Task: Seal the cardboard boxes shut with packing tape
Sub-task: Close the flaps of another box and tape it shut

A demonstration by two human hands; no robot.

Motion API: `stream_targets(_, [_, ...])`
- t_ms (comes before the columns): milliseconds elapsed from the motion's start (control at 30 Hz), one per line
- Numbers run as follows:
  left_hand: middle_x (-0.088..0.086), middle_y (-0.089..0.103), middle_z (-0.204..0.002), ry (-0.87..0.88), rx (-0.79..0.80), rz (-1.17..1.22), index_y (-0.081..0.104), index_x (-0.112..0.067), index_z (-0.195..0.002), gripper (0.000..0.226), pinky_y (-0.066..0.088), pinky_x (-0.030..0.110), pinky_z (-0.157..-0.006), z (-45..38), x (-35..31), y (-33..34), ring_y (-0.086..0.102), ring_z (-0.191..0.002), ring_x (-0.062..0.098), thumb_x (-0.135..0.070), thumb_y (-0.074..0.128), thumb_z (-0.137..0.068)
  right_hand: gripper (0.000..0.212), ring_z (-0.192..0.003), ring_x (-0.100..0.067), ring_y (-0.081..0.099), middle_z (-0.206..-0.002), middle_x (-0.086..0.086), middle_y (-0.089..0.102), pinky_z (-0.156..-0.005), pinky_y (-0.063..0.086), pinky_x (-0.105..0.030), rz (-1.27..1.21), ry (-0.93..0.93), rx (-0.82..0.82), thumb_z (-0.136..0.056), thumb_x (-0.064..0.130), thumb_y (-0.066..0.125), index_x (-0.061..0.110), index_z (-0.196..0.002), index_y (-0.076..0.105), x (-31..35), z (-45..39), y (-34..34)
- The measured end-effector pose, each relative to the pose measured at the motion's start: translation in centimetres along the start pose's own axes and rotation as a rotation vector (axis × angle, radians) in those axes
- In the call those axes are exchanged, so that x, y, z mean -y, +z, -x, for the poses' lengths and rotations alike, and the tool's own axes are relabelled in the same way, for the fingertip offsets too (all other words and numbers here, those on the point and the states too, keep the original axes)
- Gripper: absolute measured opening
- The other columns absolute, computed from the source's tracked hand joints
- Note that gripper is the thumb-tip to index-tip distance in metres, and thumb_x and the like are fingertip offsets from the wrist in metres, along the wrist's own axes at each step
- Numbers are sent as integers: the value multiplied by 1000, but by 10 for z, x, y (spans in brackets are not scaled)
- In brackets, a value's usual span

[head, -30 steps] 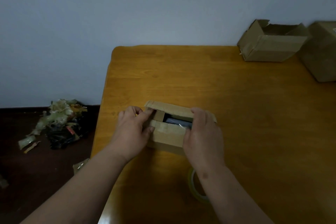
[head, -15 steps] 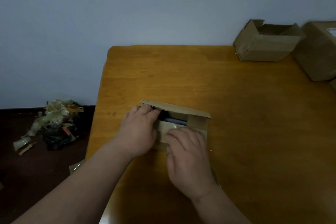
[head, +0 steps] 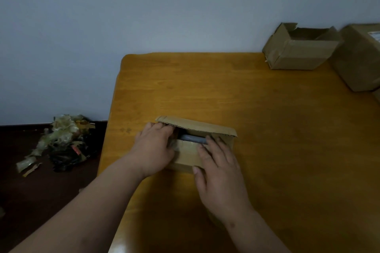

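A small cardboard box (head: 188, 157) sits on the wooden table (head: 246, 98), near its left edge. The box's far flap (head: 197, 127) stands partly raised, and a dark grey item (head: 193, 139) shows in the gap. My left hand (head: 154, 150) grips the left end of the box, fingers curled over the side flap. My right hand (head: 220, 172) lies flat on the near flap, fingers spread toward the gap. I cannot see the tape roll; my right forearm covers the table in front of the box.
An open-topped cardboard box (head: 298, 53) stands at the table's back right, with a larger closed box (head: 359, 59) beside it at the frame edge. A heap of crumpled tape and scraps (head: 63, 141) lies on the dark floor to the left.
My right hand came off the far flap and now lies flat on the near flap. The far flap sprang up. My left hand stayed on the left end.
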State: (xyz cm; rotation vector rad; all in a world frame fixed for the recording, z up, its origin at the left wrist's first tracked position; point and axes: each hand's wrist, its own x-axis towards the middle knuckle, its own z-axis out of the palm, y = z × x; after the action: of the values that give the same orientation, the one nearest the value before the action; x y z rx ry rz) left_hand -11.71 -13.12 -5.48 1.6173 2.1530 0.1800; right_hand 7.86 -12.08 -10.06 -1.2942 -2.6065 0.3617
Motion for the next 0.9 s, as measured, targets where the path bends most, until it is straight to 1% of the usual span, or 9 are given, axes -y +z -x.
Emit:
stream_targets(100, [-4,47,-115,-10,-3,10,52,-23,-119,31,33,34,-89,1,-1,0,35,-110,18,-24,55,-88,46,-133,-22,41,-136,-3,53,-109,42,-46,-93,46,-65,-95,39,40,14,-128,61,-3,-3,-7])
stream_targets(167, [-2,48,-118,-20,-10,5,52,-22,-121,32,35,35,-93,2,-3,1,36,-113,21,-25,54,-90,42,-129,-22,44,-133,-2,52,-105,45,-46,-101,25,-75,-94,37,42,15,-126,60,-1,-4,-10])
stream_targets(300, [0,49,-118,-19,-24,-15,52,-20,-121,31,36,35,-93,3,-4,1,36,-114,23,-28,54,-90,52,-140,-23,35,-151,4,43,-114,32,-47,42,-67,-18,-94,43,41,20,-139,53,3,-6,-5])
stream_targets(400, [-5,43,-109,-4,-26,-9,52,-21,-120,32,35,35,-91,4,-2,1,36,-111,20,-29,56,-89,58,-142,-22,34,-149,2,46,-115,34,-48,28,-3,8,-94,48,41,17,-142,51,-8,-5,-3])
stream_targets(500, [-7,39,-104,-8,-30,-2,53,-22,-120,33,35,35,-91,3,-2,1,36,-112,20,-31,56,-89,58,-138,-22,38,-143,-3,53,-112,38,-50,-7,62,-30,-93,47,43,11,-136,56,-14,-4,-10])
stream_targets(633, [-2,47,-127,-21,-5,-6,43,-25,-140,53,34,36,-97,2,-2,3,35,-119,23,-30,57,-88,59,-144,-20,32,-152,3,42,-119,23,-47,46,-19,11,-96,49,37,19,-145,46,3,-9,-14])
stream_targets(733, [-4,46,-113,-14,-19,-5,51,-23,-124,36,34,35,-92,3,-2,2,35,-108,19,-31,57,-89,55,-141,-21,38,-149,6,47,-117,20,-46,79,-59,60,-98,49,33,22,-142,49,-1,-6,-10])
stream_targets(800, [-7,40,-105,-1,-25,14,52,-24,-122,32,33,35,-92,3,-3,2,34,-106,17,-30,55,-90,51,-135,-19,43,-140,6,56,-117,25,-46,63,4,31,-98,46,32,22,-136,56,-6,-7,-14])
stream_targets(900, [-3,46,-112,-16,-22,46,52,-24,-125,34,33,35,-96,4,-4,2,35,-112,21,-27,53,-91,46,-117,-21,49,-120,3,62,-105,41,-45,31,87,-8,-95,43,35,21,-126,61,-5,-16,-20])
